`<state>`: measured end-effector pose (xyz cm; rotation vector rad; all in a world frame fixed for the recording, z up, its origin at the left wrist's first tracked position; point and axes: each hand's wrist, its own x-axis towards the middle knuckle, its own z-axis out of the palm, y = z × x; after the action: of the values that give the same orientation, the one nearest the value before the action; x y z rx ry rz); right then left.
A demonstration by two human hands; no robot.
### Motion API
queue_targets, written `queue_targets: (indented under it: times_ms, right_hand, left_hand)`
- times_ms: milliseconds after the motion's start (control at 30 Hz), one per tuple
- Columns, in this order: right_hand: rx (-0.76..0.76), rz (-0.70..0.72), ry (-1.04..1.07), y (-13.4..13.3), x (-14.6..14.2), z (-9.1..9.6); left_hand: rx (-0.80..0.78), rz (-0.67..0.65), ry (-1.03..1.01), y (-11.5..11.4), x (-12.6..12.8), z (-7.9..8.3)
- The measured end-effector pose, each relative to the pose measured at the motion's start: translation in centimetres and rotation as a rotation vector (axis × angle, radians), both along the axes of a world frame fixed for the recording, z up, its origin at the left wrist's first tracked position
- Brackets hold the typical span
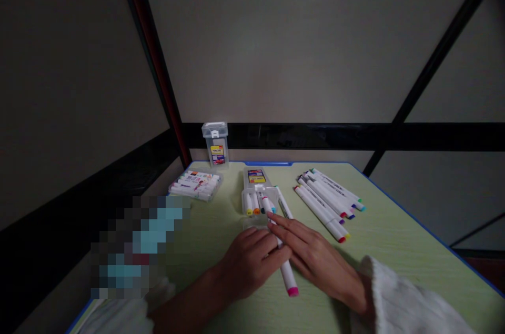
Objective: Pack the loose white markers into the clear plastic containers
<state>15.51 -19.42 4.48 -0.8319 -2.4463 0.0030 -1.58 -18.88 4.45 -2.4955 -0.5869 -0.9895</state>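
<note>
Between my hands is a white marker [288, 272] with pink ends, slanting from the open case down toward me. My left hand [254, 260] is closed round its middle, knuckles up. The fingers of my right hand [310, 247] rest together along its upper part; the right thumb is hidden. Just beyond my hands, a clear plastic case [252, 179] lies on its back with its mouth facing me. Yellow, orange and blue marker ends show in that mouth. Another white marker [284, 202] lies against the case's right side.
Several loose markers [323, 200] lie in a pile to the right. At the back left stands a closed clear case [215, 147]. A flat marker pack [197, 184] lies in front of it. The pale green table [398, 250] has a blue edge. A blurred patch covers the left side.
</note>
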Motion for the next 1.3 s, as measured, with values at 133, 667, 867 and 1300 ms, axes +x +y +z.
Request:
queue_targets:
  times_ms: [133, 667, 867, 1300]
  right_hand:
    - [0.014, 0.002, 0.015, 0.06, -0.14, 0.11]
    - [0.056, -0.024, 0.097, -0.35, 0.04, -0.08]
    - [0.031, -0.047, 0.079, -0.28, -0.05, -0.03]
    - [0.026, -0.051, 0.063, -0.19, -0.14, -0.01]
  left_hand:
    - [-0.026, 0.038, -0.011, 0.09, 0.04, -0.19]
    - [-0.224, 0.052, 0.003, -0.20, -0.37, 0.30]
    - [-0.239, 0.037, -0.014, -0.25, -0.35, 0.39]
    - [-0.234, 0.040, -0.010, -0.31, -0.31, 0.40]
